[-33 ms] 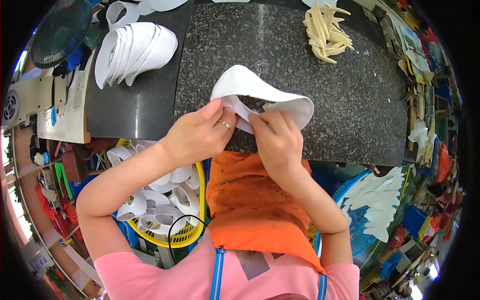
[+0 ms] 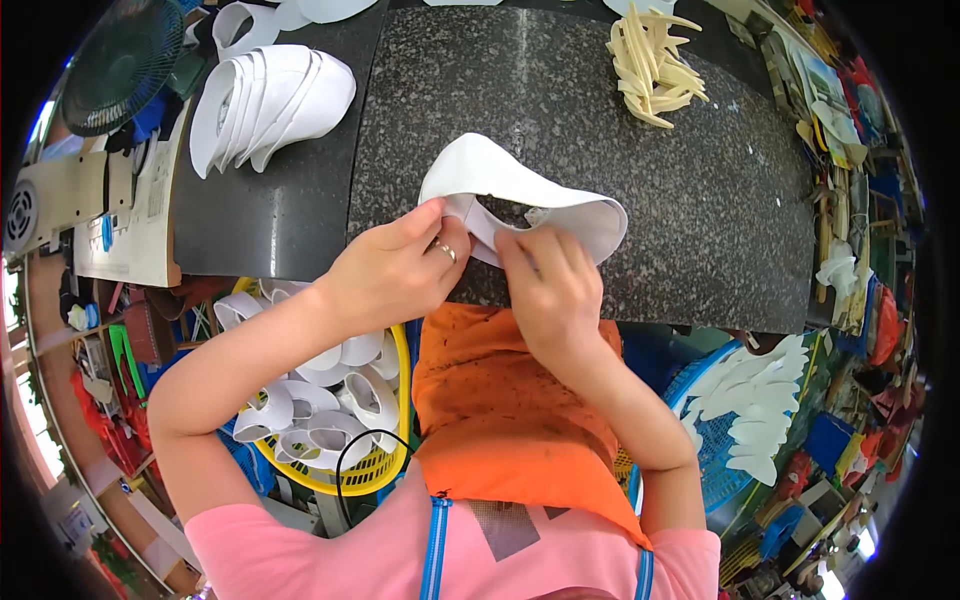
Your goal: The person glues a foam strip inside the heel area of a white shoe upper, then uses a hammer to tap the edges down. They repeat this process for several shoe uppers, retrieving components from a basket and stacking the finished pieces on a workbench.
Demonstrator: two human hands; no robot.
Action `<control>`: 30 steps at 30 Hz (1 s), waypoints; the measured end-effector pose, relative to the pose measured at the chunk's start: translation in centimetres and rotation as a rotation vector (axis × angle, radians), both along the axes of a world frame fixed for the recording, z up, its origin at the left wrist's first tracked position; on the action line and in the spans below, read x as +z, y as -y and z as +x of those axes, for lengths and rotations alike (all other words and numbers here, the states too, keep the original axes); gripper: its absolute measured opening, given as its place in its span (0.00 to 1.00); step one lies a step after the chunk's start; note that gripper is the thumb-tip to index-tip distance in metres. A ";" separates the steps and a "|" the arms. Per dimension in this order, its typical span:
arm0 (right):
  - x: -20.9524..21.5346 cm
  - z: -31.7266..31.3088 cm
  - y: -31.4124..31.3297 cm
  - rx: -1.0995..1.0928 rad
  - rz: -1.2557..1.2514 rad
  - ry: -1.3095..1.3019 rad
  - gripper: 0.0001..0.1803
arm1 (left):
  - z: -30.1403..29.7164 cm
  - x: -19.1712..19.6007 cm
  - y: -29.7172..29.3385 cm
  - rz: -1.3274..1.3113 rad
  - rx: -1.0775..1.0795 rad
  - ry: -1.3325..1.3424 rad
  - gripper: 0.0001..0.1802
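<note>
We see the left hand (image 2: 395, 270) and right hand (image 2: 550, 290) pinching, fingers closed, the near edge of a curved white shoe piece (image 2: 520, 190) on the speckled stone slab (image 2: 640, 170) (stacked white pieces (image 2: 270, 105) lie far left).

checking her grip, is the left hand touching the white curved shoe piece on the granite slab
Touching. The head view shows the left hand pinching the edge of the white shoe piece between thumb and fingers, no gap visible.
</note>
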State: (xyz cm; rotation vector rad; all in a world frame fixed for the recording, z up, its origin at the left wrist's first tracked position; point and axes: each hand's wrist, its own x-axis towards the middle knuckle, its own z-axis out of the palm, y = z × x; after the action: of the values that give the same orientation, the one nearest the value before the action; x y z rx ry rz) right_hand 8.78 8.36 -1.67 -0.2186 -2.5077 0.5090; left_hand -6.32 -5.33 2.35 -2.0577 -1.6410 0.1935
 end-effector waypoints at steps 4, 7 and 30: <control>0.4 -0.7 0.8 0.004 0.203 0.015 0.09 | -1.0 2.7 -1.0 -0.065 -0.056 0.143 0.12; 0.9 -1.1 0.5 -0.053 0.102 0.080 0.06 | 0.1 3.1 -3.5 -0.095 -0.040 -0.055 0.14; 1.5 -6.2 -2.0 0.122 -0.140 0.179 0.04 | 0.1 0.7 -2.8 -0.051 0.593 0.410 0.08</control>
State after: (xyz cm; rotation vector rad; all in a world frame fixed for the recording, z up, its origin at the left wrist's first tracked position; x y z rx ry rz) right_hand 2.56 10.37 -0.12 -0.1721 -2.6733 0.7462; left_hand -6.19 -2.55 3.01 -1.6594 -2.4957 0.0059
